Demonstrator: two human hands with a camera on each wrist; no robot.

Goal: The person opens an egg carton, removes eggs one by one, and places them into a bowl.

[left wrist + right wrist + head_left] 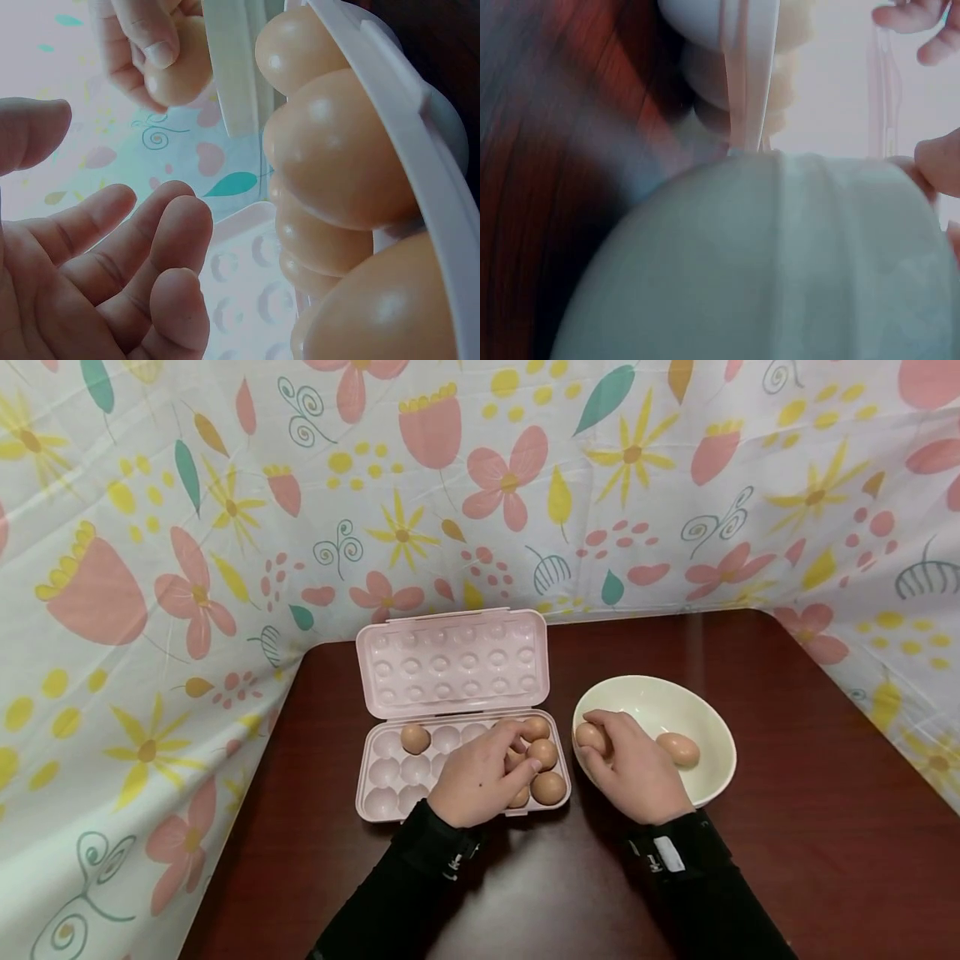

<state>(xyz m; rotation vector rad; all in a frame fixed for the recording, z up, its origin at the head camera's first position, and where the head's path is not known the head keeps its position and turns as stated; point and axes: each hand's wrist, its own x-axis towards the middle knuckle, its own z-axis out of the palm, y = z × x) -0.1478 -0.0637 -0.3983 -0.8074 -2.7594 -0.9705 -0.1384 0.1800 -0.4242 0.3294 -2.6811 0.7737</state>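
A brown egg (591, 738) sits at the left rim of the cream bowl (718, 777), pinched between the right hand's (641, 777) thumb and fingers. I'd hold it lightly and lift well clear of that rim, since a knock could crack it. A second egg (678, 749) lies inside the bowl, to the right. The left hand (480, 781) hangs over the pink carton (384, 772), fingers apart and holding nothing; I'd move it aside so the cups show. Eggs fill cups at the carton's right. On the right cuff, above the dark desk (810, 827), a white patch (669, 853) carries no writing I can read.
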